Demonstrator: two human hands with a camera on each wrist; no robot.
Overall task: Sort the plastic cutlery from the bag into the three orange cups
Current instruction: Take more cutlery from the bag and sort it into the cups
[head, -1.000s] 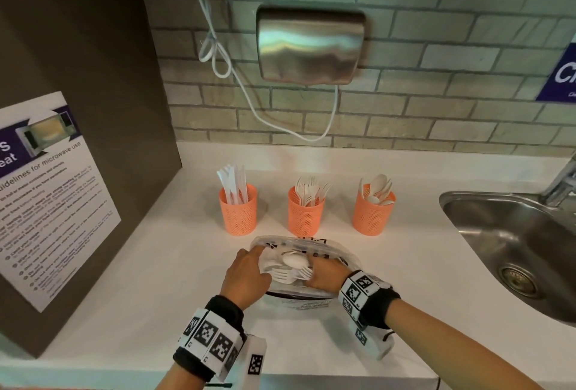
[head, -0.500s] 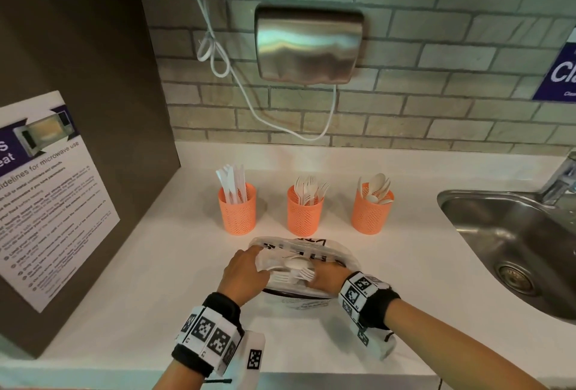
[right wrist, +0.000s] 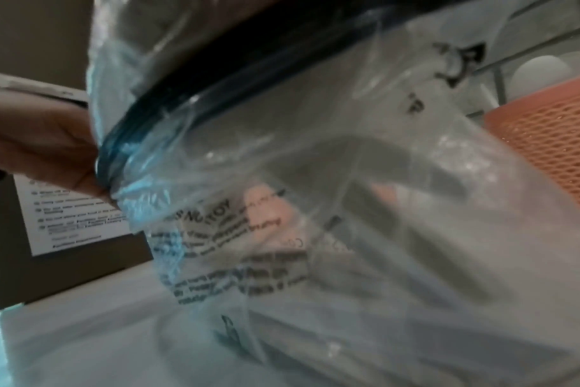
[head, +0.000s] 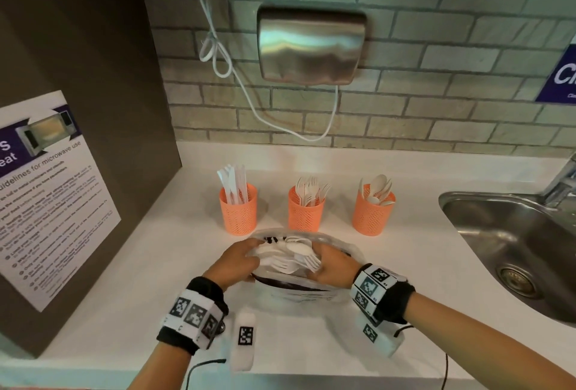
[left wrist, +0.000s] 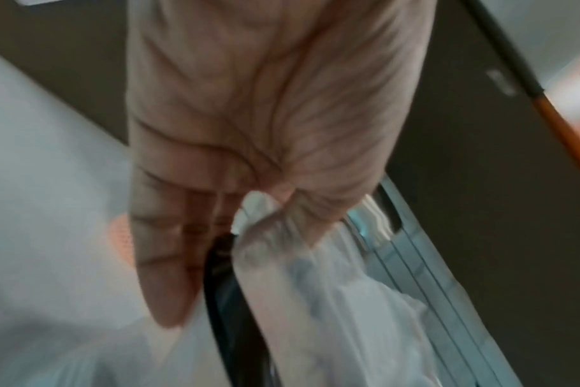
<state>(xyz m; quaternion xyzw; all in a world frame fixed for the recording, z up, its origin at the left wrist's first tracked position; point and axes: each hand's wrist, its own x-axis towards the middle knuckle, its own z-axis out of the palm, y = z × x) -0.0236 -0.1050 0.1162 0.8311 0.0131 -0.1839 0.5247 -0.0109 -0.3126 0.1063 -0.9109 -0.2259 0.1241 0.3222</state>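
Three orange mesh cups stand in a row: the left cup (head: 238, 213) holds knives, the middle cup (head: 305, 215) forks, the right cup (head: 372, 213) spoons. In front of them lies a clear plastic bag (head: 296, 291) with a dark zip band. White forks and a spoon (head: 291, 257) show in its open mouth. My left hand (head: 237, 262) pinches the mouth's left edge (left wrist: 265, 206). On the other side, my right hand (head: 332, 268) grips the right edge beside the fork tines, its fingertips hidden. The right wrist view is filled by the bag's film (right wrist: 315, 183).
White counter (head: 156, 265) with a steel sink (head: 514, 249) and tap at the right. A brown cabinet wall with a microwave notice (head: 46, 196) stands at the left. A hand dryer (head: 310, 46) and its white cable hang on the brick wall behind.
Both hands stay at the bag's mouth and have barely shifted. The spoon and forks inside have moved a little.
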